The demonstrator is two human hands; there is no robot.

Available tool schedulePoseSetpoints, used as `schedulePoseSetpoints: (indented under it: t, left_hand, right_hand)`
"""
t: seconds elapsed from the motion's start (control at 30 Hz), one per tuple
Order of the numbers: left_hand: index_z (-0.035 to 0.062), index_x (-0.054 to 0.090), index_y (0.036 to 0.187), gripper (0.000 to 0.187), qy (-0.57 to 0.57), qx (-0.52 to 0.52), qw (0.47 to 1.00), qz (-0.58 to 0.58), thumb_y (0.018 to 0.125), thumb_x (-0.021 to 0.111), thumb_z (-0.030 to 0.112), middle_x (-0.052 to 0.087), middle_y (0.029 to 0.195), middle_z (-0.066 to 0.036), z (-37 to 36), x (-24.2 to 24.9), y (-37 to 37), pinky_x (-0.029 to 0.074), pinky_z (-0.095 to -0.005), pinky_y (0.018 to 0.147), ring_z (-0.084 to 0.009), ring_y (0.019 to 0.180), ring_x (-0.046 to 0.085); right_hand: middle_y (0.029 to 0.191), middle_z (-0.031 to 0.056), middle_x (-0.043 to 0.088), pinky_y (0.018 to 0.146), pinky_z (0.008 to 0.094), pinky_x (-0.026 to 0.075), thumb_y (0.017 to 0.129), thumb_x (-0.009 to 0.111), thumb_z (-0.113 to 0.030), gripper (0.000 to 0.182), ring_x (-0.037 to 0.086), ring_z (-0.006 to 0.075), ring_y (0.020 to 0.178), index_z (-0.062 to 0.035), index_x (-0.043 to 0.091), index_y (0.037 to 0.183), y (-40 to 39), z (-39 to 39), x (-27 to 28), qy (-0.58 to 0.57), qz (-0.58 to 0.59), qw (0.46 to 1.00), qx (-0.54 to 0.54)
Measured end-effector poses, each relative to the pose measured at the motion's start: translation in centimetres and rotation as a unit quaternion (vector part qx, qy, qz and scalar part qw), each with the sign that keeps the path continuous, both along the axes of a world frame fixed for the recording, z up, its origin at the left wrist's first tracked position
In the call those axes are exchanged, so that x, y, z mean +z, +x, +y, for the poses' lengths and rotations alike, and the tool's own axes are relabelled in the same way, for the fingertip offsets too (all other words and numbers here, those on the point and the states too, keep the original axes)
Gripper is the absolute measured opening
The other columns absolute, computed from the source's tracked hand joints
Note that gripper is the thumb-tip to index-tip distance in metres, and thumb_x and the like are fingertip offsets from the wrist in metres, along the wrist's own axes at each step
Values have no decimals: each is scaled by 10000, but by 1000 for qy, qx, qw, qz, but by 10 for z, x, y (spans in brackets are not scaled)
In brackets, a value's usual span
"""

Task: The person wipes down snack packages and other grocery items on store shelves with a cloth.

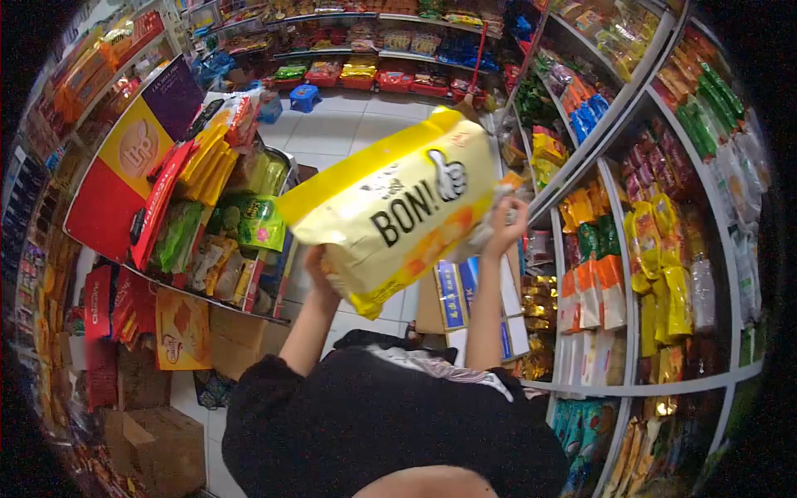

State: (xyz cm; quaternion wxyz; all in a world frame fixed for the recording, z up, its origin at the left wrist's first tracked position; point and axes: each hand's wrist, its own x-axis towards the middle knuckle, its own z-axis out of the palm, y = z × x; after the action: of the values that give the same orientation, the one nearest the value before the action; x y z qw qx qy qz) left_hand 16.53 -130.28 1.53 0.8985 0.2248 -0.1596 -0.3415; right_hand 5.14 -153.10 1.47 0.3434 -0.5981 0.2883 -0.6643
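A large yellow snack bag [390, 207] printed "BON!" with a thumbs-up hand is held up in front of my chest, tilted with its right end higher. My left hand [322, 275] grips its lower left end, the fingers partly hidden behind the bag. At the bag's right end my right hand [508, 226] is closed on a crumpled greyish-white piece of cloth [486, 231]. Whether this hand also grips the bag cannot be made out.
On my left stands a display stand [282, 307] full of snack packets, with a cardboard box [158, 448] below. Packed shelves [635, 388] line the right side. Blue-and-white cartons [455, 299] sit low ahead, and a blue stool [305, 98] stands farther off on the tiled floor.
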Motion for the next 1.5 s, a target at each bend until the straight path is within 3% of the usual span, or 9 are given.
schedulePoseSetpoints:
  t: [0.37, 0.47, 0.57, 0.7, 0.8, 0.87, 1.1, 1.27, 1.5]
  left_hand:
    - [70, 274, 1155, 633, -20, 3, 997, 73, 675, 416, 455, 353, 1139, -114, -114, 0, -18, 311, -375, 857, -254, 1019, 373]
    - [64, 272, 1155, 608, -67, 38, 995, 66, 690, 418, 427, 351, 1141, -120, -127, 5, -8, 308, -375, 860, -259, 1016, 376]
    - [48, 315, 1128, 557, -39, 72, 991, 104, 700, 406, 392, 395, 1101, -119, -130, -20, 4, 326, -360, 845, -254, 990, 402]
    - [27, 341, 1094, 520, -8, 95, 990, 103, 732, 350, 399, 410, 1068, -149, -142, -19, 23, 333, -379, 829, -272, 962, 417]
    - [4, 341, 1095, 511, -57, 97, 987, -118, 726, 335, 358, 409, 1076, -138, -137, -10, 32, 330, -361, 836, -266, 956, 427]
    - [-1, 295, 1127, 577, 175, 110, 978, -9, 709, 342, 394, 378, 1109, -131, -131, -4, 43, 313, -362, 851, -258, 996, 393]
    - [11, 296, 1126, 610, 95, 109, 988, 60, 660, 438, 378, 379, 1097, -148, -124, -47, 118, 326, -370, 842, -280, 981, 400]
    - [-12, 403, 1024, 411, -16, 145, 986, 83, 693, 370, 230, 472, 980, -151, -128, -39, 189, 373, -346, 786, -253, 882, 474]
    - [24, 330, 1113, 569, -23, 197, 975, 97, 637, 477, 299, 399, 1090, -146, -95, -32, 234, 335, -378, 836, -268, 980, 411]
  right_hand:
    - [943, 77, 430, 744, 276, 362, 788, 396, -316, 382, 438, 147, 840, -17, 355, 1023, 12, -58, -68, 79, -40, 989, 118]
    - [982, 95, 437, 777, 275, 345, 770, 431, -316, 437, 427, 164, 898, -4, 347, 1065, 28, -22, -50, 389, -377, 700, 465]
    - [963, 109, 459, 799, 255, 318, 754, 465, -209, 377, 415, 153, 925, 45, 382, 1020, 17, 15, -39, 206, 50, 909, 359]
    - [693, 54, 490, 583, 246, 386, 675, 467, -44, 151, 465, 137, 635, 33, 460, 805, 24, -1, -16, 56, 191, 927, 319]
    - [580, 73, 446, 500, 249, 355, 638, 484, -21, 71, 423, 162, 508, -1, 447, 695, 56, -39, -1, -214, 154, 934, 240]
    - [587, 66, 447, 502, 244, 351, 683, 497, -63, 76, 417, 136, 523, -3, 454, 700, 90, -67, 9, -153, 157, 956, 196]
    - [665, 17, 460, 522, 212, 352, 719, 502, -152, 121, 414, 91, 586, -37, 472, 742, 210, -100, 21, 147, 181, 936, 263]
    - [625, 94, 476, 530, 279, 379, 550, 609, -95, 218, 466, 218, 562, -21, 480, 710, 265, -13, 39, -225, 137, 866, 424]
    - [666, 109, 495, 547, 279, 371, 605, 581, -94, 173, 470, 223, 594, -16, 492, 730, 349, -62, 18, -142, 128, 916, 352]
